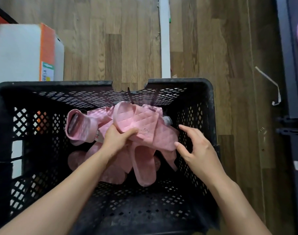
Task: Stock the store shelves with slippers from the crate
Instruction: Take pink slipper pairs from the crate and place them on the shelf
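A black mesh crate (pixel 211 106) fills the lower view, with several pink slippers piled inside. My left hand (pixel 117 139) grips the quilted strap of the top pink slipper (pixel 139 120) in the middle of the pile. My right hand (pixel 195 146) hovers open just right of that pile, its fingers spread near a slipper edge and the crate's right wall. Another pink slipper (pixel 77 126) stands on its side at the left, and one (pixel 145 167) lies sole-up below my left hand.
A white and orange cardboard box (pixel 26 51) stands beyond the crate's left corner. A white strip (pixel 165 39) runs along the wooden floor. A dark shelf frame (pixel 290 73) rises at the right edge, with a loose paper strip (pixel 270 83) beside it.
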`<state>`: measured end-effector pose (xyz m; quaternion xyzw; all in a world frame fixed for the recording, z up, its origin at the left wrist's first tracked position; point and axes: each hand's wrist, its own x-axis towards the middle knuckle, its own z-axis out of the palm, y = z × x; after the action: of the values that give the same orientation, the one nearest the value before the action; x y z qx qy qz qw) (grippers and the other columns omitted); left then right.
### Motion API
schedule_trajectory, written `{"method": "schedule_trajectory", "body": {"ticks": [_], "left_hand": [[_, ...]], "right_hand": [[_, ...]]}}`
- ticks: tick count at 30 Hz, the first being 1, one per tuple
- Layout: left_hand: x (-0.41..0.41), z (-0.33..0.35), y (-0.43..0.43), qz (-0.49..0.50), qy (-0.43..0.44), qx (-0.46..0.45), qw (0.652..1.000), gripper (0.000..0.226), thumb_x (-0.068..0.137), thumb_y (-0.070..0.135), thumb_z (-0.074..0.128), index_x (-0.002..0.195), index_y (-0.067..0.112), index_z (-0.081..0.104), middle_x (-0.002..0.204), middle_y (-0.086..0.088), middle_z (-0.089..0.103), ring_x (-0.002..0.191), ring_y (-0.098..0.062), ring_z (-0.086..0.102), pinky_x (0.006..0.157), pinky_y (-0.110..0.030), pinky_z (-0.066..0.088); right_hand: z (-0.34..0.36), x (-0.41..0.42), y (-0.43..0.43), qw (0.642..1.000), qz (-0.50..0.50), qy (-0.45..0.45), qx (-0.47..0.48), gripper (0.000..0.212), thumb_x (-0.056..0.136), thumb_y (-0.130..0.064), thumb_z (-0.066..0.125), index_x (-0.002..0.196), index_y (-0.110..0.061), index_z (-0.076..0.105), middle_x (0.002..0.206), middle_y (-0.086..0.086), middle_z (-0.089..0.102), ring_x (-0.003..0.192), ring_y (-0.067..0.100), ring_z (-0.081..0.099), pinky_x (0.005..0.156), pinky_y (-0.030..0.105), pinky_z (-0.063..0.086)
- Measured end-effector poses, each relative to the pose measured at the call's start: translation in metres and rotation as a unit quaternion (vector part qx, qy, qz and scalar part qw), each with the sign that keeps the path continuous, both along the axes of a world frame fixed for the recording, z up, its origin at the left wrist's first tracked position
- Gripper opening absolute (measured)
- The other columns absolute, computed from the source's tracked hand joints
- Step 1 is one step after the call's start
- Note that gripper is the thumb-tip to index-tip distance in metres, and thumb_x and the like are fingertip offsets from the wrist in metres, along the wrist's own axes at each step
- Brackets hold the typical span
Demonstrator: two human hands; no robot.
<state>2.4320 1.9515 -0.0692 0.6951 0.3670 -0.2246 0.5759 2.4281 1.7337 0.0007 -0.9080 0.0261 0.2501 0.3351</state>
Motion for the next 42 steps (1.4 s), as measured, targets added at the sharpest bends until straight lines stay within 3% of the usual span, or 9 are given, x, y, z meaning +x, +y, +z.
{"method": "schedule_trajectory", "body": {"ticks": [5, 9, 18, 20, 25, 29, 34, 38, 42], "left_hand": [[-0.026, 0.019, 0.043, 0.01, -0.001, -0.024, 1.0, 0.055, 0.048, 0.032, 0.083, 0.092, 0.005, 0.066, 0.086, -0.009, 0.073, 0.082, -0.025, 0.068, 0.074, -0.038, 0.057], [-0.04, 0.026, 0.069, 0.025, -0.023, -0.008, 0.999, 0.017, 0.073, -0.002, 0.071, 0.084, 0.01, 0.064, 0.07, 0.003, 0.071, 0.065, -0.002, 0.065, 0.055, -0.014, 0.052], [-0.039, 0.012, 0.086, 0.033, -0.073, 0.024, 0.997, 0.024, 0.061, 0.014, 0.082, 0.08, 0.014, 0.069, 0.076, 0.001, 0.073, 0.075, -0.014, 0.064, 0.071, -0.029, 0.053], [-0.035, 0.006, 0.08, 0.032, -0.089, 0.036, 0.995, 0.021, 0.063, 0.012, 0.082, 0.076, 0.015, 0.066, 0.067, 0.009, 0.071, 0.067, -0.005, 0.062, 0.063, -0.02, 0.049], [-0.035, -0.001, 0.068, 0.045, -0.094, 0.022, 0.994, 0.04, 0.05, 0.038, 0.081, 0.076, 0.012, 0.064, 0.067, 0.007, 0.07, 0.064, -0.002, 0.062, 0.067, -0.024, 0.052], [-0.037, -0.003, 0.07, 0.091, -0.079, 0.015, 0.993, 0.046, 0.048, 0.038, 0.078, 0.081, 0.009, 0.065, 0.071, 0.002, 0.071, 0.072, -0.015, 0.063, 0.071, -0.034, 0.053], [-0.043, 0.005, 0.074, 0.147, -0.08, 0.049, 0.985, 0.012, 0.074, 0.012, 0.074, 0.077, 0.016, 0.063, 0.069, 0.001, 0.068, 0.064, -0.01, 0.061, 0.056, -0.016, 0.051], [-0.052, 0.02, 0.078, 0.136, -0.065, 0.052, 0.987, 0.009, 0.08, 0.008, 0.067, 0.079, 0.015, 0.063, 0.079, -0.004, 0.066, 0.07, -0.014, 0.058, 0.058, -0.019, 0.051], [-0.061, 0.03, 0.084, 0.138, -0.044, 0.05, 0.988, 0.005, 0.082, 0.008, 0.065, 0.081, 0.013, 0.063, 0.079, -0.006, 0.065, 0.071, -0.016, 0.058, 0.052, -0.016, 0.051]], "right_hand": [[0.004, 0.001, 0.004, 1.0, 0.0, 0.017, 0.007, 0.047, 0.09, -0.022, 0.057, 0.133, -0.031, 0.044, 0.119, -0.024, 0.038, 0.102, -0.012, 0.034, 0.077, 0.003, 0.029], [-0.006, 0.008, 0.012, 0.999, -0.013, 0.046, 0.005, 0.046, 0.09, -0.022, 0.056, 0.135, -0.027, 0.044, 0.132, -0.01, 0.046, 0.111, 0.003, 0.044, 0.085, 0.014, 0.029], [-0.087, 0.056, 0.045, 0.972, -0.146, 0.181, 0.008, 0.059, 0.092, -0.031, 0.052, 0.144, -0.015, 0.029, 0.14, 0.008, 0.045, 0.125, 0.024, 0.046, 0.093, 0.029, 0.038], [-0.109, 0.069, 0.052, 0.968, -0.159, 0.196, 0.002, 0.06, 0.092, -0.032, 0.053, 0.144, -0.011, 0.03, 0.142, 0.01, 0.043, 0.127, 0.026, 0.045, 0.096, 0.03, 0.038], [-0.144, 0.08, 0.056, 0.938, -0.243, 0.208, 0.134, 0.028, 0.09, -0.006, 0.054, 0.112, 0.01, 0.056, 0.099, 0.017, 0.062, 0.086, 0.022, 0.058, 0.058, 0.02, 0.046], [-0.156, 0.078, 0.059, 0.969, -0.196, 0.14, 0.043, 0.019, 0.086, -0.014, 0.061, 0.087, 0.004, 0.068, 0.087, 0.02, 0.069, 0.075, 0.023, 0.061, 0.067, 0.03, 0.047], [-0.134, 0.068, 0.065, 0.984, -0.147, 0.08, -0.057, 0.013, 0.083, -0.017, 0.064, 0.09, -0.008, 0.07, 0.096, 0.01, 0.069, 0.091, 0.027, 0.063, 0.075, 0.029, 0.046], [-0.111, 0.034, 0.071, 0.978, -0.179, 0.097, 0.049, 0.021, 0.079, -0.018, 0.065, 0.061, -0.023, 0.055, 0.068, -0.002, 0.062, 0.066, 0.017, 0.057, 0.064, 0.032, 0.045], [-0.097, -0.01, 0.076, 0.983, -0.131, 0.108, 0.063, 0.019, 0.078, -0.018, 0.066, 0.063, -0.024, 0.057, 0.066, -0.007, 0.062, 0.066, 0.012, 0.059, 0.065, 0.028, 0.046]]}}
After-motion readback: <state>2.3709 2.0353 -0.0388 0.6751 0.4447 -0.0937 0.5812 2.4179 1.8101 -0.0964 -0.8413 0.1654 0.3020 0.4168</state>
